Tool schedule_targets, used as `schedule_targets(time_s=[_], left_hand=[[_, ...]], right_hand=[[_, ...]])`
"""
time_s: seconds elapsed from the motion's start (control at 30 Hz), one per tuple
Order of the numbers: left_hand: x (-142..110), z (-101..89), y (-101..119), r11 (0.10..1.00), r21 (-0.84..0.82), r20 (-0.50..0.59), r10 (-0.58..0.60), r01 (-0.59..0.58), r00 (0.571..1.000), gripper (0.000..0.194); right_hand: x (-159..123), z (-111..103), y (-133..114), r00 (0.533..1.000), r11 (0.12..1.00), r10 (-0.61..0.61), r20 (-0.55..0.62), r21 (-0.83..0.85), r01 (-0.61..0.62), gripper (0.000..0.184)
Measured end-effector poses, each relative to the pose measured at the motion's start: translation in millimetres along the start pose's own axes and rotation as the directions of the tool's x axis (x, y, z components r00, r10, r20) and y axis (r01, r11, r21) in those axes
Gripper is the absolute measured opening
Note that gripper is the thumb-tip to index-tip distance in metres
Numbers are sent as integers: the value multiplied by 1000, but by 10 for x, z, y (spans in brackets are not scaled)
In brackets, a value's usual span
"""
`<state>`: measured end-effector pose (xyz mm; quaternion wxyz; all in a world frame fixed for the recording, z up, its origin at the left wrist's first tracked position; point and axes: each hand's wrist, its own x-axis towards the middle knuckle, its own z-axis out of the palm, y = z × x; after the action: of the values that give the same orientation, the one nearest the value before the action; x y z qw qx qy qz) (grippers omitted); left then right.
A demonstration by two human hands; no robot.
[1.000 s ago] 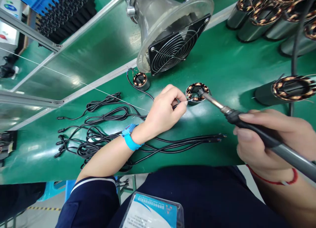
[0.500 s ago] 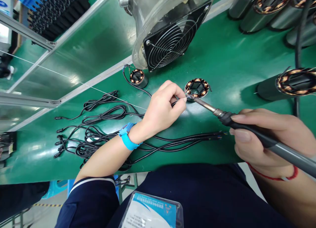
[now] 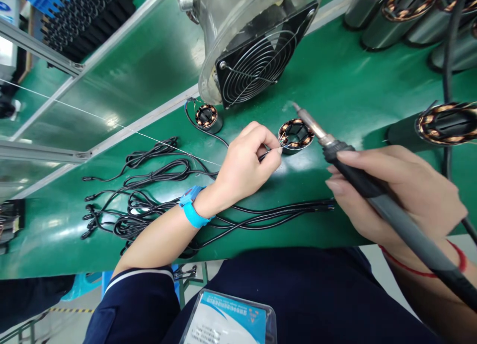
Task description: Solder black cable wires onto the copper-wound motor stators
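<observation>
Leftward, rubbery black cables [image 3: 126,225] are lying looped on the glossy green worktop [image 3: 346,95]. Near the centre, the left hand [image 3: 248,160] is pinching a fine wire [image 3: 284,145] tightly between thumb and forefinger, at the near edge of an upright, copper-wound ring [image 3: 294,146]. Rightward, a soldering iron [image 3: 359,177] is pointing its tapered metal tip past the ring, the right hand [image 3: 406,190] gripping its smooth handle closely. Steady pinching, with light tip contact, is probably serving best.
</observation>
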<state>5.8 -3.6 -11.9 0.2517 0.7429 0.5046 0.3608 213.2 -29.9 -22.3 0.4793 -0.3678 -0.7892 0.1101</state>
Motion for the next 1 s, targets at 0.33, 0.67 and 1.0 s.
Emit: schedule_targets(time_s=[0.33, 0.67, 1.0], left_hand=[[5, -4, 13, 999, -30, -15, -25, 25, 1000, 13], [44, -131, 47, 692, -388, 412, -460, 608, 786, 10], [131, -250, 9, 324, -589, 482, -596, 741, 643, 17]], right_hand=[[391, -4, -33, 960, 985, 95, 264, -166, -52, 37], [391, 222, 135, 948, 988, 148, 281, -77, -132, 46], [359, 306, 260, 937, 998, -1, 350, -57, 22, 50]])
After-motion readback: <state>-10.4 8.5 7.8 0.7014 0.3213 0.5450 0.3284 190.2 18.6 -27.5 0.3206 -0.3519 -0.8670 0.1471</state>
